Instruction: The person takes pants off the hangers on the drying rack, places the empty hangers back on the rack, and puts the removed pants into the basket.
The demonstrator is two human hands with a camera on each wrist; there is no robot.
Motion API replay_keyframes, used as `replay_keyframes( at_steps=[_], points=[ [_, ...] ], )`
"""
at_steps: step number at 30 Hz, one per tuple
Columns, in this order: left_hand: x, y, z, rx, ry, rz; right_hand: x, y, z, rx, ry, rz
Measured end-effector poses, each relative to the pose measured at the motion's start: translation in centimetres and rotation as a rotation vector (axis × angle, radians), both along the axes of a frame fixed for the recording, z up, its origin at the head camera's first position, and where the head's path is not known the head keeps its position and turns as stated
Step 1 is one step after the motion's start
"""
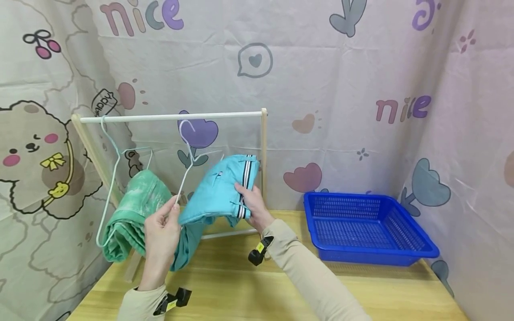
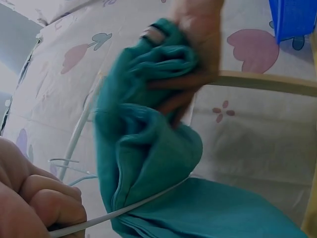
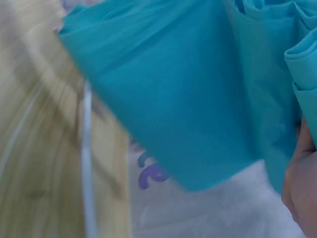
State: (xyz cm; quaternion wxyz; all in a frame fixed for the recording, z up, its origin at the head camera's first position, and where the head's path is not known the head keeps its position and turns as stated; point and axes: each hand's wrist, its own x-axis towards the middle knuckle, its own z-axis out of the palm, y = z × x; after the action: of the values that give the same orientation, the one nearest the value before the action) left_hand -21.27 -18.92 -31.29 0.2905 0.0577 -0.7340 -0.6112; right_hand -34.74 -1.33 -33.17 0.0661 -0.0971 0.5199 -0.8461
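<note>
My left hand [image 1: 162, 227] pinches the side of a white wire hanger [image 1: 183, 178], whose hook stands just below the rack's top bar. Turquoise trousers [image 1: 218, 187] with a black-and-white striped waistband are draped over the hanger's lower bar; in the left wrist view the hanger's white wire [image 2: 119, 212] passes across the folded cloth [image 2: 153, 153]. My right hand [image 1: 257, 205] grips the waistband end, thumb on top and fingers underneath. The right wrist view shows the trouser fabric [image 3: 168, 94] hanging in wide folds beside that hand [image 3: 302, 183].
A white-barred wooden rack [image 1: 168, 117] stands at the left on the wooden table [image 1: 257, 285]. From its bar hangs a pale hanger [image 1: 114, 178] with a folded green garment [image 1: 138, 205]. On the right sits a blue plastic basket [image 1: 373, 256]. Printed curtains [image 1: 361, 67] surround the table.
</note>
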Motion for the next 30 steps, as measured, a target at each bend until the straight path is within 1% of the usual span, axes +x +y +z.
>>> replay_keyframes(
  at_steps=[4, 8, 11, 14, 16, 21, 23, 26, 30],
  points=[
    [-0.1, 0.2, -0.6, 0.002, -0.039, -0.015, 0.2, -0.5, 1.3, -0.019, 0.034, 0.007],
    [-0.3, 0.4, -1.0, 0.018, -0.037, -0.043, 0.3, -0.8, 2.5, -0.025, 0.038, 0.006],
    [-0.4, 0.5, -1.3, 0.01, -0.025, -0.062, 0.2, -0.9, 3.3, -0.037, 0.035, 0.003],
    [-0.5, 0.4, -1.5, -0.018, -0.029, -0.049, 0.3, -0.8, 4.1, -0.024, 0.043, 0.003],
    [-0.6, 0.3, -1.7, -0.045, -0.038, -0.021, 0.5, -0.8, 4.7, -0.008, 0.06, 0.005],
    [-0.8, -0.1, -2.0, -0.059, -0.049, 0.039, 1.2, -0.8, 5.9, 0.021, 0.113, -0.011],
    [-0.8, -0.2, -2.1, -0.051, -0.046, 0.037, 1.6, -0.9, 6.3, 0.019, 0.122, -0.022],
    [-0.8, -0.2, -2.1, -0.066, -0.054, 0.015, 2.3, -0.9, 7.0, 0.012, 0.141, -0.037],
    [-1.0, -0.4, -2.1, -0.084, -0.082, -0.013, 3.0, -0.8, 8.0, 0.028, 0.194, -0.067]
  ],
)
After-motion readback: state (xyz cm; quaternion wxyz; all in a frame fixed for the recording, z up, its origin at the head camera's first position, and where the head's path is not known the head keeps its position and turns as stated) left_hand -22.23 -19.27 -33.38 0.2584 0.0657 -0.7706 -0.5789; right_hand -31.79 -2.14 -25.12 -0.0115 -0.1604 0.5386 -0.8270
